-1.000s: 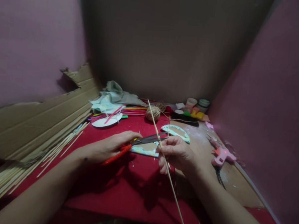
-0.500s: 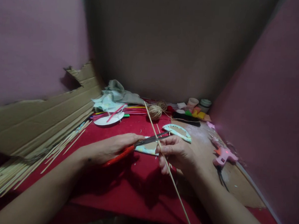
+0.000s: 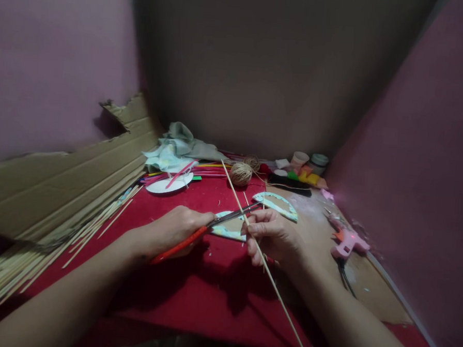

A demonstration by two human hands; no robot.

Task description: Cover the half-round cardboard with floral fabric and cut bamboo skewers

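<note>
My left hand (image 3: 178, 225) is wrapped round the orange handles of a pair of scissors (image 3: 191, 238). Their dark blades reach to the right and cross a long thin wooden stick (image 3: 279, 295). Between thumb and fingers, my right hand (image 3: 271, 230) pinches that stick just below the blades. It slants from upper left to lower right. Shorter sticks also show by the right hand, partly hidden by its fingers. Under the blades lies a fabric-edged cardboard piece (image 3: 228, 230), partly covered. A second curved piece with a similar edge (image 3: 278, 204) rests just beyond the right hand.
Many thin sticks (image 3: 24, 271) lie at the left beside torn cardboard (image 3: 60, 185). Fabric (image 3: 174, 152), a white disc (image 3: 169, 186) and twine balls (image 3: 241, 174) are at the back. On the right, a pink glue gun (image 3: 348, 244) with a cable rests on a board (image 3: 373, 284).
The scissor blades have closed together across the stick, and the left hand's grip has tightened. The stick's lower end has shifted slightly right.
</note>
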